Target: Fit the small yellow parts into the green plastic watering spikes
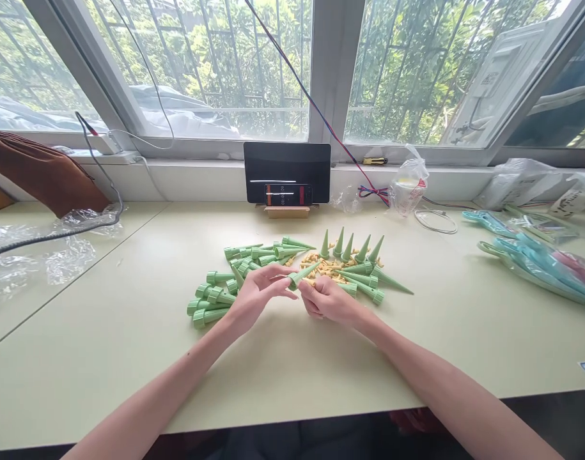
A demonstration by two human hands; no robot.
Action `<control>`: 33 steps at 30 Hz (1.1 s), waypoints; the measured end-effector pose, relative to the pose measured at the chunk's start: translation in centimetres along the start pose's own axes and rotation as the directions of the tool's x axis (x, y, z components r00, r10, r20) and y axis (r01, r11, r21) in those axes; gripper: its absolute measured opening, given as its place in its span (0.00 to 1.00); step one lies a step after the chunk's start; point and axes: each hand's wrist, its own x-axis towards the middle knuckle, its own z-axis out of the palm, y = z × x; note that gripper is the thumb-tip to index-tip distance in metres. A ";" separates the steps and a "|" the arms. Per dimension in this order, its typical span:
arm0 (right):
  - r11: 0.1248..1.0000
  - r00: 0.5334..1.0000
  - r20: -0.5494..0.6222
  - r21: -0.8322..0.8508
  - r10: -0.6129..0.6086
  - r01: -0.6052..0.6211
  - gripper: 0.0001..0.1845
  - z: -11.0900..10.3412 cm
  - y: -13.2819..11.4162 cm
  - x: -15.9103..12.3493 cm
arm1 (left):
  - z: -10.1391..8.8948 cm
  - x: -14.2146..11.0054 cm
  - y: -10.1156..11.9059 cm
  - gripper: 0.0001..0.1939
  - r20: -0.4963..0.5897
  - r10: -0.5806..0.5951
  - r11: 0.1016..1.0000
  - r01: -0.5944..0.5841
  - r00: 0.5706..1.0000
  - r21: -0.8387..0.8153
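Between the thumb and fingers of my left hand point(254, 291) is a green plastic watering spike point(302, 275), its wide ribbed end toward me and its point up to the right. My right hand point(328, 299) is closed beside that wide end, thumb and forefinger pinched together; what they hold, if anything, is too small to make out. Behind my hands lies a heap of small yellow pegs point(316, 259). Several more green spikes point(213, 295) lie in a loose pile around my left hand. To the right, several stand upright point(348, 247) and others lie on their sides point(369, 291).
A tablet point(287, 163) leans by the window, with a phone point(288, 194) on a stand before it. Plastic wrap point(71, 255) and a brown bag point(43, 176) lie left. Blue and pink packets point(546, 262), a white cable point(436, 221) and a plastic bag point(410, 182) are right.
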 end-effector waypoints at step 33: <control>0.933 0.995 -0.032 -0.352 -0.091 0.074 0.27 0.0 0.4 0.0 | -0.9 0.6 0.0 0.18 0.155 -0.206 0.979 0.203 0.966 0.035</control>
